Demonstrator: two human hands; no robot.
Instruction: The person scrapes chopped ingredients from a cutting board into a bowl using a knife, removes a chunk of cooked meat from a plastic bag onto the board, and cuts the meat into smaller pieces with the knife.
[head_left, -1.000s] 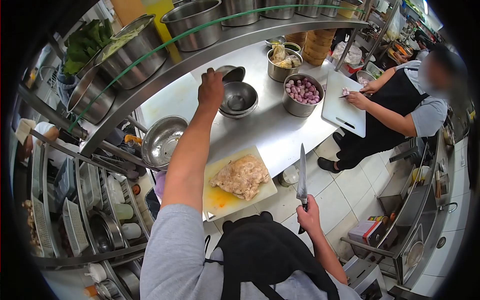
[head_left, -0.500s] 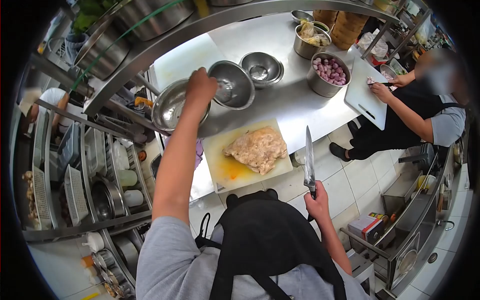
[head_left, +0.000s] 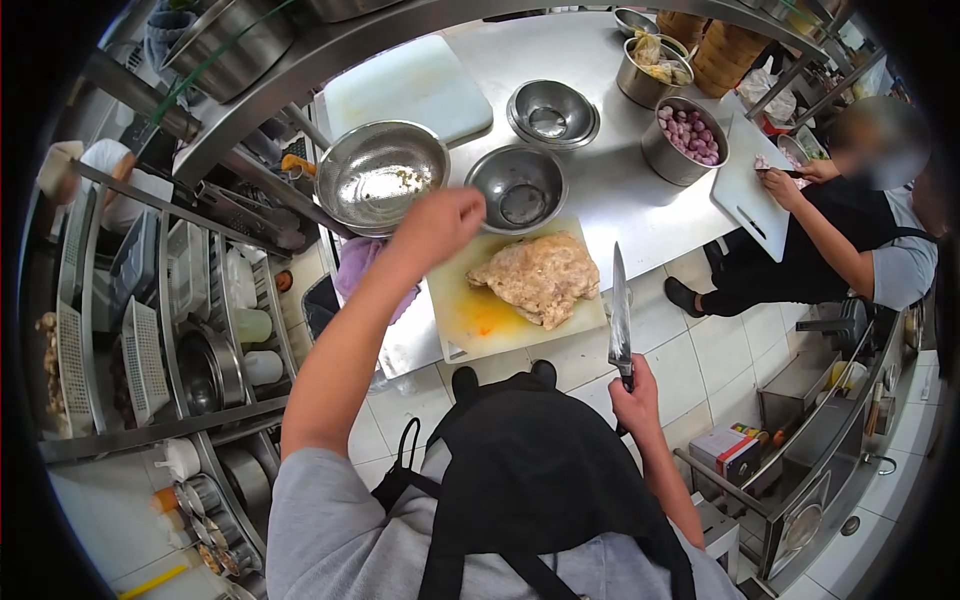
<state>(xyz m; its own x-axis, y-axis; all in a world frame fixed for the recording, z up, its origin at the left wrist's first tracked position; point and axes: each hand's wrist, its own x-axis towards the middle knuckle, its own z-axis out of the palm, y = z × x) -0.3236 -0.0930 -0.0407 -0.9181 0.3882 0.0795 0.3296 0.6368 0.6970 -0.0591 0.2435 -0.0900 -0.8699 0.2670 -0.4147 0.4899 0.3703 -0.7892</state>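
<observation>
My left hand (head_left: pixel 443 224) is closed at the near left rim of a metal bowl (head_left: pixel 519 190), fingers curled and partly hiding the edge. That bowl stands by the far edge of a stained cutting board (head_left: pixel 465 335). A large piece of pale, browned meat (head_left: pixel 543 278) lies on the board, and yellow-orange liquid has pooled beside it. In my right hand (head_left: pixel 634 393) a kitchen knife (head_left: pixel 619 310) is gripped by its black handle, blade pointing up and away, to the right of the board.
A wide metal basin (head_left: pixel 385 140), stacked bowls (head_left: pixel 553 97) and a white board (head_left: pixel 440 75) are behind. A pot of shallots (head_left: pixel 655 150) stands right. A co-worker (head_left: pixel 830 235) cuts at another white board (head_left: pixel 745 200). A purple cloth (head_left: pixel 360 265) hangs at the left edge.
My left hand and the metal bowl have moved right and nearer, away from the wide basin to the cutting board. The bowl looks more level. My right hand still holds the knife.
</observation>
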